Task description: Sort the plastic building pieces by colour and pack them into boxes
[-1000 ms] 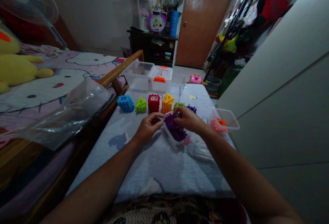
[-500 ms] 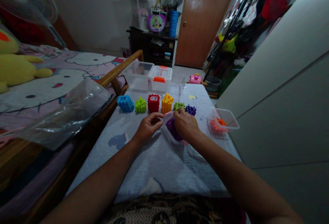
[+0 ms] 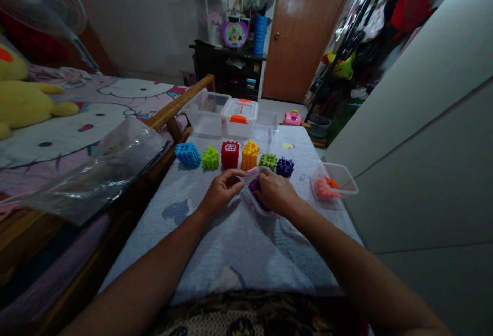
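Observation:
My left hand (image 3: 223, 190) rests on the cloth, its thumb and forefinger curled against the left rim of a small clear plastic container (image 3: 257, 209) with pink latches. Purple plastic building blocks (image 3: 254, 187) lie inside the container. My right hand (image 3: 278, 190) reaches into it, fingers bent down among the blocks; the fingertips and whatever they hold are hidden. Just beyond stand assembled block pieces: blue (image 3: 188, 155), lime green (image 3: 210, 157), red with a white window (image 3: 230, 154), yellow (image 3: 250, 154), olive green (image 3: 268, 161) and dark purple (image 3: 285, 166).
To the right, an uncovered clear container (image 3: 348, 184) holds orange blocks (image 3: 326, 188). Clear bins (image 3: 208, 120) and a lidded box with orange latches (image 3: 241, 117) stand at the table's far end. A wooden bed rail (image 3: 169, 110) borders the left, a pale cabinet (image 3: 423, 120) the right.
My right hand has moved down from the container's far rim, deeper into it among the purple blocks. My left hand stays at the container's left edge.

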Motion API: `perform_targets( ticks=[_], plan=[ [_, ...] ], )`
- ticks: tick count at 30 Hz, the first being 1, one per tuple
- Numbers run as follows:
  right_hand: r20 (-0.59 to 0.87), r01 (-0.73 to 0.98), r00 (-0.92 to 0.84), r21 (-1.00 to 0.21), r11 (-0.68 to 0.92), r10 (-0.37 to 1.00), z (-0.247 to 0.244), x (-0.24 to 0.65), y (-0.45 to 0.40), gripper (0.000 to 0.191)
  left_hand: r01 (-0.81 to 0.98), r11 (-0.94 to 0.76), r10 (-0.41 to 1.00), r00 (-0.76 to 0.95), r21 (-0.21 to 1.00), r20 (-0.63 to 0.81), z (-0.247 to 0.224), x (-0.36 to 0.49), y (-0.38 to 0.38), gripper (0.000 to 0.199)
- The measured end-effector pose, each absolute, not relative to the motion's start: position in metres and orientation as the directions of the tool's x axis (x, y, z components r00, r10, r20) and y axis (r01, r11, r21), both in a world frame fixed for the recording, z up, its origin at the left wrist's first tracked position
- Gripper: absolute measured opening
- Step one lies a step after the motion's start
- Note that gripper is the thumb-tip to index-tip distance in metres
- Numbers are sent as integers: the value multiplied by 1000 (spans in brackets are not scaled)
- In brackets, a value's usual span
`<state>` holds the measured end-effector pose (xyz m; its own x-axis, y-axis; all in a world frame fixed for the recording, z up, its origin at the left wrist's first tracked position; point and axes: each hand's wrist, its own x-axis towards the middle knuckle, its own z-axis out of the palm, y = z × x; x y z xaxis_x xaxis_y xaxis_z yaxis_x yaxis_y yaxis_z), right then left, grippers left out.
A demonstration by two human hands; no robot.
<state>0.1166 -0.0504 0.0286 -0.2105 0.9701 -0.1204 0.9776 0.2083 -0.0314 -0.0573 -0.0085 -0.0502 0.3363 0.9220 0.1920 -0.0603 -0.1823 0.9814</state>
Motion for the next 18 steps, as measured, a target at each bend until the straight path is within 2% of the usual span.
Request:
perform_targets(
  ticks=[8,13,18],
  plan=[
    [-145,956,-294,-25,294,945,39,119,-58,29,-46,-185,917,352,982,189,-54,-58,-7,26],
    [-174,927,-369,9,376,913,39,121,-58,38,-44,-192,916,350,980,195,-53,-58,-7,25],
    [-172,934,-341,47,353,924,35,119,-55,35,-42,-214,913,346,976,215,-52,-58,-8,24]
  ],
)
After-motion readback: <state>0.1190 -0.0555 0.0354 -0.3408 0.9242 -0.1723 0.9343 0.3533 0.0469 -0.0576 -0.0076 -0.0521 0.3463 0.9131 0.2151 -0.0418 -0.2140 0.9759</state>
